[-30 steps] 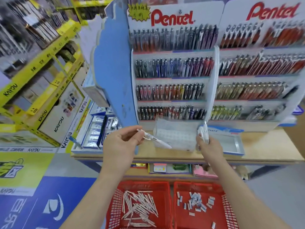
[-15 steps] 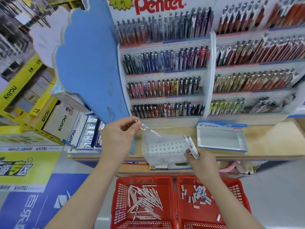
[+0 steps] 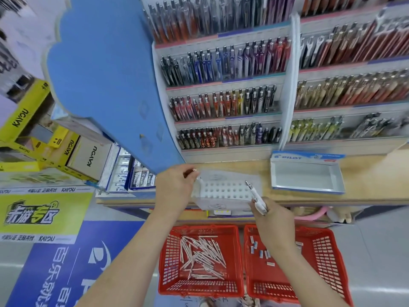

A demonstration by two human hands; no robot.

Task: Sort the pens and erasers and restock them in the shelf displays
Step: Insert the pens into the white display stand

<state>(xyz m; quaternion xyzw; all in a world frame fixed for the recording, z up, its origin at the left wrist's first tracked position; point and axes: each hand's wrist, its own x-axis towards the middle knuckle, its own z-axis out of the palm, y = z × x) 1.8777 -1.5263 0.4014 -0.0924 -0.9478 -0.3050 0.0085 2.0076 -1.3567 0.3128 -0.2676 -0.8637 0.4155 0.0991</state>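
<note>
A clear plastic pen holder (image 3: 225,191) with rows of round holes stands on the wooden shelf (image 3: 365,173). My left hand (image 3: 174,189) pinches a white pen (image 3: 197,178) at the holder's left end, tip down at a hole. My right hand (image 3: 274,216) grips several white pens (image 3: 256,197) at the holder's right front corner. On the floor, a red basket (image 3: 199,286) holds many white pens, and a second red basket (image 3: 325,262) holds small erasers (image 3: 263,253).
An open white and blue Pilot box (image 3: 307,176) sits on the shelf to the right. Tiered pen displays (image 3: 225,103) rise behind. A blue cloud-shaped side panel (image 3: 106,69) juts out at left. Yellow Kayou boxes (image 3: 28,120) stand far left.
The view tilted down and closer to the shelf. My left hand lowered its pen from slanted over the holder to its left end. My right hand dropped toward the holder's right corner.
</note>
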